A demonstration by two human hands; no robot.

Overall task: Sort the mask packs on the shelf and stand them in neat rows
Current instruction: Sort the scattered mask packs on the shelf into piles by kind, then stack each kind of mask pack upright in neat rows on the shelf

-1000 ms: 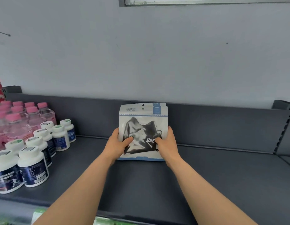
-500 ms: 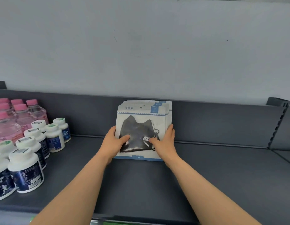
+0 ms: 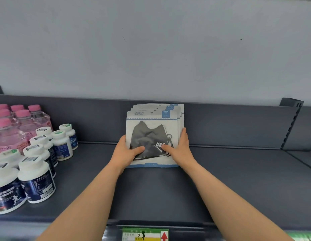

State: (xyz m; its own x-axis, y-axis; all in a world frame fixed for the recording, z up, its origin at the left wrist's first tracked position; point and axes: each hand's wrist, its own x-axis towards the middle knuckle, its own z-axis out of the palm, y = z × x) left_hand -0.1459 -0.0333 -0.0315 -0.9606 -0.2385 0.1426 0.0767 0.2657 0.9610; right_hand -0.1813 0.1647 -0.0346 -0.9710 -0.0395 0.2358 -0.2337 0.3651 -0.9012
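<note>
Several white mask packs [image 3: 152,129] with a black mask showing in the front one stand upright as a stack on the dark grey shelf [image 3: 220,180], leaning toward its back panel, their tops fanned slightly to the right. My left hand [image 3: 126,152] grips the stack's left edge, thumb across the front pack. My right hand [image 3: 180,147] grips the right edge, thumb on the white logo. The stack's bottom edge rests on the shelf.
White supplement bottles [image 3: 35,178] with dark blue labels stand in rows at the left, pink-capped water bottles [image 3: 10,129] behind them. A green and yellow price tag [image 3: 145,234] sits on the shelf's front lip. A shelf upright [image 3: 290,119] marks the right end.
The packs were pushed back toward the rear panel and their tops fanned out behind the front pack. Both hands stayed on the stack's sides.
</note>
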